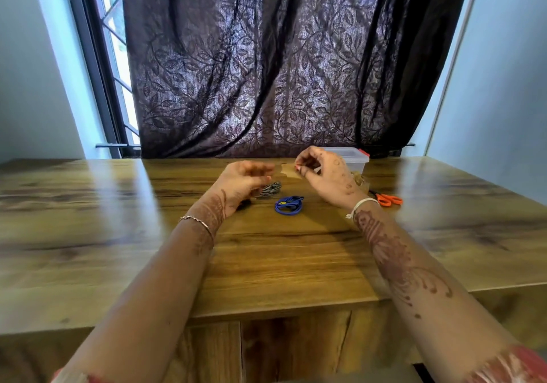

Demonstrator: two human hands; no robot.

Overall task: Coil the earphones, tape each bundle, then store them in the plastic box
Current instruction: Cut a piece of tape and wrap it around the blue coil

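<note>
Table point(296, 264): plastic box point(353, 157) at far edge, contents not discernible. My right hand point(325, 172) pinches a clear tape strip point(288, 171) above the coils. My left hand point(245, 180) is blurred, fingers curled, grip indeterminate. Grey coil point(269, 189) and blue coil point(289, 204) lie wound on the table. Judged: taping stage, storing remains. No legible writing.

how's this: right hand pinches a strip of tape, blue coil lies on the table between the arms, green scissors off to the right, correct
The scissors are orange, not green, as the head view shows. The rest stands: the right hand pinches the strip of tape, and the blue coil lies on the table between the arms.
</note>
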